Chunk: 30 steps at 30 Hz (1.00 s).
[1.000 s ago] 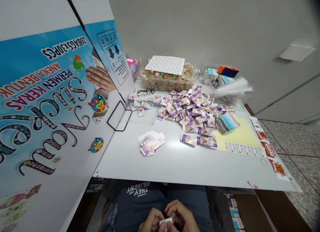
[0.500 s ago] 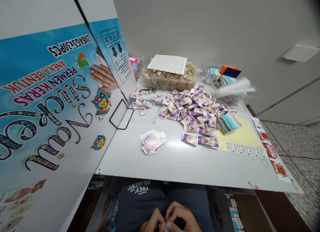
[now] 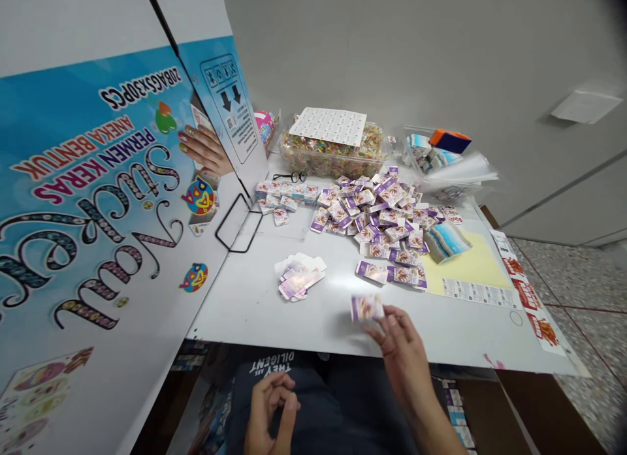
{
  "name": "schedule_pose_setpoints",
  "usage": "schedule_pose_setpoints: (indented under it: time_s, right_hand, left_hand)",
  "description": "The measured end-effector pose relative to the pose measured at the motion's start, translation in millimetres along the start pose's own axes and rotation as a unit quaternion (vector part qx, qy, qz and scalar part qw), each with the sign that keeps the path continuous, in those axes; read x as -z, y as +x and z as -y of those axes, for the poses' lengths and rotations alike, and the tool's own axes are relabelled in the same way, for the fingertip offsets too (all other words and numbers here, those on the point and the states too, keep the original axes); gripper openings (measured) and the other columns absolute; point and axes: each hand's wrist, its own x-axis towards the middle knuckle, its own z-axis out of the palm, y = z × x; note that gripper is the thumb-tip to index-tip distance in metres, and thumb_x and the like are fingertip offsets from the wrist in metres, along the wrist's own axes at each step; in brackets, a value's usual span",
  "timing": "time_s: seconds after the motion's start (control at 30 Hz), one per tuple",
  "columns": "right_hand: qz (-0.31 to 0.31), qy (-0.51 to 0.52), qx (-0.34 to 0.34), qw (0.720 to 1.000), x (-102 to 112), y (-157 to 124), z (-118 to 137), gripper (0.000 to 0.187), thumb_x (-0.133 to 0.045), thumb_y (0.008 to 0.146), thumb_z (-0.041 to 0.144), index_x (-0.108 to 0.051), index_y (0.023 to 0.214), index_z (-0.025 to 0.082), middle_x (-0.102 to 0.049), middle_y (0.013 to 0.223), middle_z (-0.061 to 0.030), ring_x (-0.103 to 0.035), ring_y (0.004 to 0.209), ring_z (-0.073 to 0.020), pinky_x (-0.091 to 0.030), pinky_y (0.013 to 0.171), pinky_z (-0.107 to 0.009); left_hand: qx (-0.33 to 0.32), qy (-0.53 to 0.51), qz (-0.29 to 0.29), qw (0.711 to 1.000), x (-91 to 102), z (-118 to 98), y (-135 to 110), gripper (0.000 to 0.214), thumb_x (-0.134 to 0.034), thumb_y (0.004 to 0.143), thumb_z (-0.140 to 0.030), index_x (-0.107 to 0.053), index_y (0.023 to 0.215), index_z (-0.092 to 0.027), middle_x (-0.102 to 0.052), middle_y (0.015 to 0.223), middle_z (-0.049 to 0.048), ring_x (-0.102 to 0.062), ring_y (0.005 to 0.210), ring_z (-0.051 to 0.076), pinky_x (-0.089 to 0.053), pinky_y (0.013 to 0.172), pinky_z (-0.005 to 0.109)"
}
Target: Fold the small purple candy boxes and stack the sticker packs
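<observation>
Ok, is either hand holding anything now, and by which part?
The right hand holds a small purple-and-white box near its right end; the left hand holds nothing visible.

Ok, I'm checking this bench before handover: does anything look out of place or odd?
Yes: a pink stain on the white tabletop, near its front edge, towards the right, unlike the plain surface around it. The heaped boxes look jumbled, without obvious damage.

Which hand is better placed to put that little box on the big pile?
Probably the right hand: it holds the box above the table, nearer the pile. The left hand looks empty, down by the lap.
</observation>
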Motion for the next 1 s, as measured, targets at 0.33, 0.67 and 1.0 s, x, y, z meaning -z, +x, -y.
schedule_pose_setpoints:
  time_s: [0.33, 0.67, 1.0]
  right_hand:
    - [0.202, -0.322, 0.100, 0.919, -13, 15, -9, 0.023, -0.054, 0.098, 0.040, -0.065, 0.094, 0.020, -0.068, 0.086, -0.0059, -0.063, 0.080, -0.0209, -0.051, 0.075, -0.034]
    - [0.122, -0.559, 0.292, 0.767, -126, 58, -24, 0.044, -0.076, 0.082, 0.048, -0.065, 0.105, 0.013, -0.061, 0.131, -0.0213, -0.048, 0.122, -0.0388, -0.041, 0.103, -0.053]
    - [0.098, -0.544, 0.227, 0.802, -140, 66, -34, 0.024, -0.073, 0.080, 0.029, -0.055, 0.093, 0.019, -0.063, 0.106, -0.0120, -0.051, 0.102, -0.0327, -0.037, 0.092, -0.049]
  left_hand:
    - [-0.051, 0.031, 0.060, 0.996, -19.3, 9, 6, 0.037, -0.058, 0.093, -0.053, -0.059, 0.110, -0.020, -0.068, 0.094, 0.0052, -0.065, 0.076, 0.017, -0.052, 0.076, 0.029]
    - [-0.172, 0.101, 0.183, 0.963, -22.0, 14, 12, 0.021, -0.053, 0.097, -0.031, -0.064, 0.111, -0.019, -0.073, 0.089, 0.0069, -0.071, 0.082, 0.019, -0.058, 0.076, 0.028]
    - [-0.161, 0.107, 0.170, 0.966, -21.3, 18, 17, 0.024, -0.051, 0.099, -0.031, -0.060, 0.116, -0.018, -0.073, 0.090, 0.0067, -0.071, 0.085, 0.020, -0.058, 0.079, 0.030]
